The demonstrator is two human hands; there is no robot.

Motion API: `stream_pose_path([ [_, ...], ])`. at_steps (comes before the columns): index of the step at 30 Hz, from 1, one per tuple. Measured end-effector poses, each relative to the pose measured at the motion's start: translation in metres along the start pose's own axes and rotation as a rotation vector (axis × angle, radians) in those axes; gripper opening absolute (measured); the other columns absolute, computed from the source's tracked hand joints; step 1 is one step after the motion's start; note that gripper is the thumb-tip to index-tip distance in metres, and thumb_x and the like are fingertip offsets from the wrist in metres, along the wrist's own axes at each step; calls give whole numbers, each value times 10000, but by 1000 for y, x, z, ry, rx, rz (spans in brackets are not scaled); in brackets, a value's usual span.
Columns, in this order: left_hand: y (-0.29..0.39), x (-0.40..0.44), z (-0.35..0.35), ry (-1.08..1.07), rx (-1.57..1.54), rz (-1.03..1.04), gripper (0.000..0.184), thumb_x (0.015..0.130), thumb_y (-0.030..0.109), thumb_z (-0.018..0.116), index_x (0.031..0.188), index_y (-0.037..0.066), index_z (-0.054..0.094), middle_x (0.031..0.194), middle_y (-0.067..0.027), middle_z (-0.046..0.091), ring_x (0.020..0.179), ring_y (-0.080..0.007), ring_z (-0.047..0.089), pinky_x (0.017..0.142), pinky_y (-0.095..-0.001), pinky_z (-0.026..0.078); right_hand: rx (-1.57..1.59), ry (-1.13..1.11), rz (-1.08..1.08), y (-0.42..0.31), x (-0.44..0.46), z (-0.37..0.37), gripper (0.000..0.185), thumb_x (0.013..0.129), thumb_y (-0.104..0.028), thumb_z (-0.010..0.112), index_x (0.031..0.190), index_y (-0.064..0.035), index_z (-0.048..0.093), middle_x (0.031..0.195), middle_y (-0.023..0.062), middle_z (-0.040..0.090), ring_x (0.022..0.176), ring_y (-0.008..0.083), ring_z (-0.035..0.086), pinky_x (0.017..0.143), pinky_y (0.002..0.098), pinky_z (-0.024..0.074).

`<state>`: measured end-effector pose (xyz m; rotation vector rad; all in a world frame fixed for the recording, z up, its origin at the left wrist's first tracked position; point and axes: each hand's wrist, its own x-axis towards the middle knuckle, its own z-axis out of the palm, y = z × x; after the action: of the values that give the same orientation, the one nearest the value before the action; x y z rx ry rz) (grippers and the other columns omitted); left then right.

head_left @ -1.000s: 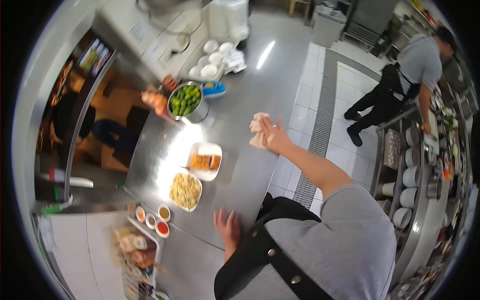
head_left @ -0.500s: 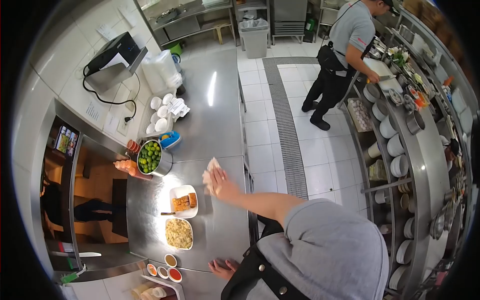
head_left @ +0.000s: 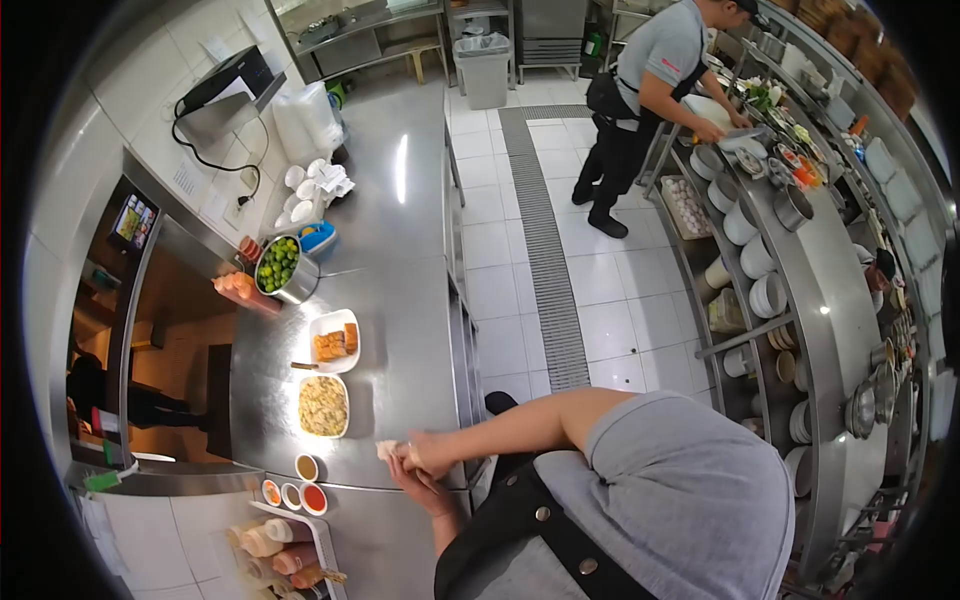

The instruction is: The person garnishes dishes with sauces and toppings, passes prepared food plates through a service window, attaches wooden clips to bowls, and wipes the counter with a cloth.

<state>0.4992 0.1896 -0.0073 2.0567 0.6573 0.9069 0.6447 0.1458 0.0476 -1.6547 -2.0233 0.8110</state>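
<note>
My right hand [head_left: 432, 454] is closed around a pale, crumpled cloth [head_left: 386, 450] over the steel counter's front edge. Close below it, my left hand [head_left: 418, 486] meets the right one, its fingers bent onto the same cloth. Left of my hands sits a white dish of chopped, yellowish rice-like food [head_left: 323, 406]. A second white dish with golden-brown pieces [head_left: 335, 344] adjoins it, and a brown handle lies by its rim. Small cups of sauce, among them a red one [head_left: 314, 499], stand near the counter corner.
A metal pot of green limes [head_left: 280, 268], orange bottles [head_left: 245, 292] and stacked white cups [head_left: 305, 190] line the wall side. Sauce bottles [head_left: 290, 555] fill a tray at the bottom. Across the tiled floor, a co-worker [head_left: 650, 90] works at the shelved counter [head_left: 800, 330].
My right hand has brought the cloth from the middle of the counter back towards me. My left hand has lifted from the counter to meet it. The view has shifted slightly.
</note>
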Motion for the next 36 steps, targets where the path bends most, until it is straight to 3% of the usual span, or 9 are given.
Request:
stream_pose_path([
  [1,1,1,-2,-44,30,-9,673,931,485,415,1347,-41,354,1378,-281,329,1280,-443,311,1058,-497,261,1,-9,-40,-4,-10,-7,313,756,-133,589,1060,-60,580,1123,121,561,1158,262,479,1058,515,258],
  [5,28,0,-4,-274,621,83,570,921,311,526,1372,7,357,1396,-271,302,1283,-465,284,1065,-499,259,73,822,-134,23,-69,21,202,754,-73,577,953,-91,602,949,69,608,954,277,562,916,449,387],
  [9,24,-2,-15,-359,578,55,471,850,133,613,1295,54,481,1303,-243,397,1184,-446,378,966,-481,373,53,866,219,0,-144,46,182,749,-36,569,920,-80,611,875,72,605,903,268,566,881,412,408],
  [21,6,52,-19,-516,528,-89,131,681,40,661,797,21,718,747,-206,648,730,-368,640,681,-416,504,-22,680,-31,-21,-152,81,184,741,-64,586,922,-92,601,816,84,602,872,271,585,831,413,428],
  [24,-3,55,-21,-460,518,-58,101,660,56,670,748,25,706,729,-199,650,742,-361,644,683,-401,507,130,539,92,-5,-163,107,185,751,-59,564,932,-72,599,887,127,625,898,312,597,821,418,454],
  [28,-3,49,-25,-437,463,-142,114,647,108,709,688,8,671,723,-201,648,705,-349,644,650,-396,505,305,541,589,61,-203,178,270,741,-113,581,999,-35,596,960,193,639,914,357,612,790,435,486],
  [31,0,44,-25,-375,426,-224,59,668,79,657,677,22,646,775,-203,630,758,-366,627,679,-417,498,159,9,1086,115,-274,214,377,777,-248,591,1105,-63,607,936,186,662,862,356,641,748,441,515],
  [33,1,37,-23,-357,493,-168,82,714,102,632,733,23,641,832,-198,598,797,-362,609,695,-436,495,-162,-14,700,141,-350,241,234,817,-208,560,930,-35,668,849,168,661,746,299,652,661,420,518],
  [36,21,26,-28,-334,529,-90,99,736,120,611,770,35,648,893,-170,614,836,-339,619,720,-437,511,46,22,931,141,-382,226,238,821,-205,556,940,-30,666,861,179,661,768,304,651,682,419,515],
])
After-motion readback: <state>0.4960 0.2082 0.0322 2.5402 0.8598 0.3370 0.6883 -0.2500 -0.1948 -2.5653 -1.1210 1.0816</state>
